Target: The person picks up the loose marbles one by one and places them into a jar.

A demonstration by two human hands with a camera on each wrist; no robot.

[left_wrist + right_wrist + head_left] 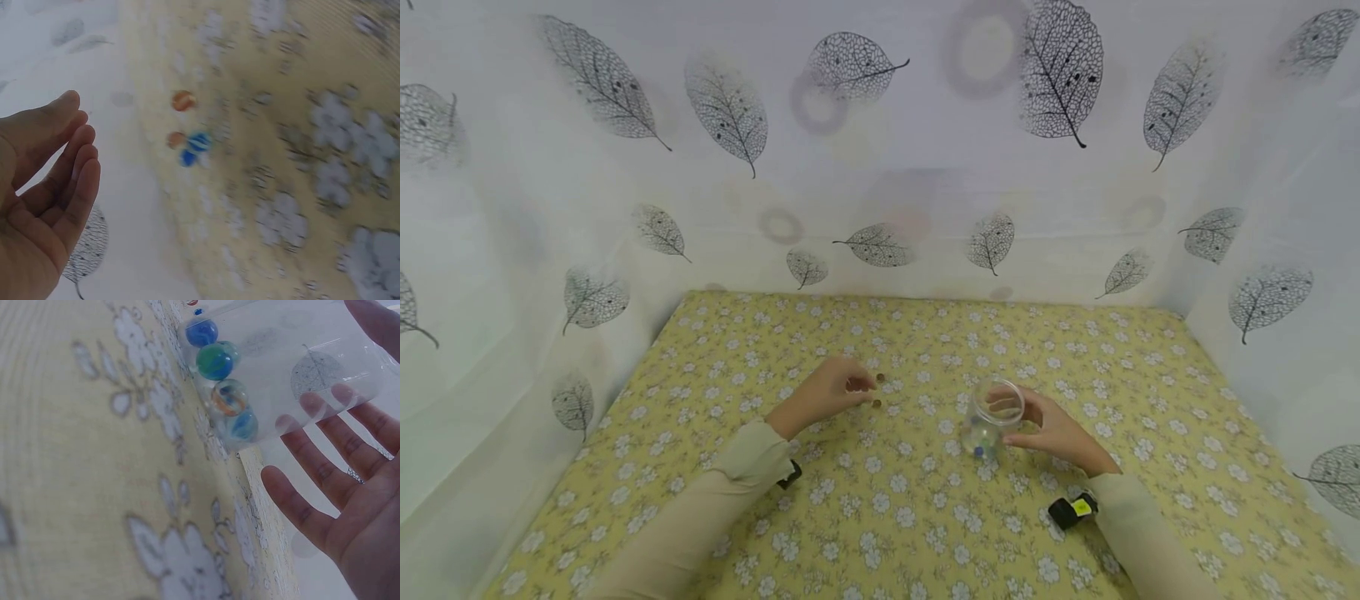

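Observation:
On the yellow floral cloth, my left hand (835, 390) has its fingers loosely bent beside two small brownish marbles (877, 403). No object shows between its thumb and fingertips. In the left wrist view, orange marbles (184, 100) and blue marbles (199, 142) lie on the cloth beyond the fingertips. My right hand (1056, 429) holds a clear jar (976, 418) from its right side, thumb toward me and fingers behind the wall. Several glass marbles (214, 361), blue, green and orange-swirled, lie at the jar's bottom, and its mouth faces up without a lid.
A yellow floral cloth (880, 533) covers the table. White curtains with a leaf print (917, 183) enclose the back and both sides. Black bands (1063, 512) sit at both wrists over light sleeves.

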